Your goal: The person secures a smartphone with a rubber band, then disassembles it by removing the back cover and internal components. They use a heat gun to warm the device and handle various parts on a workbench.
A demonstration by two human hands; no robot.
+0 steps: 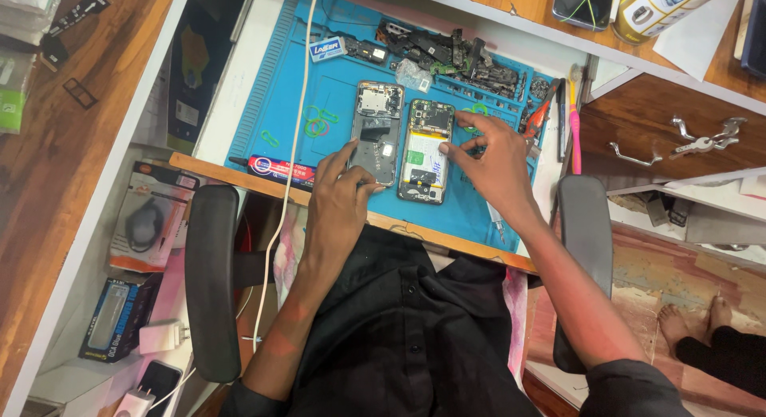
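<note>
Head view: opened phone (425, 151) lies stripped, its back shell (377, 134) at nine o'clock; left hand (339, 201) presses shell, right hand (491, 158) pinches phone edge; reassembly remains.

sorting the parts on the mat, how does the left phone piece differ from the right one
The left piece is mostly grey and dark, with a bare inside; the right piece shows a pale battery and green circuit board. The left hand rests on the left piece's lower end; the right hand touches the right piece's edge. Both lie flat, side by side, on the blue mat.
</note>
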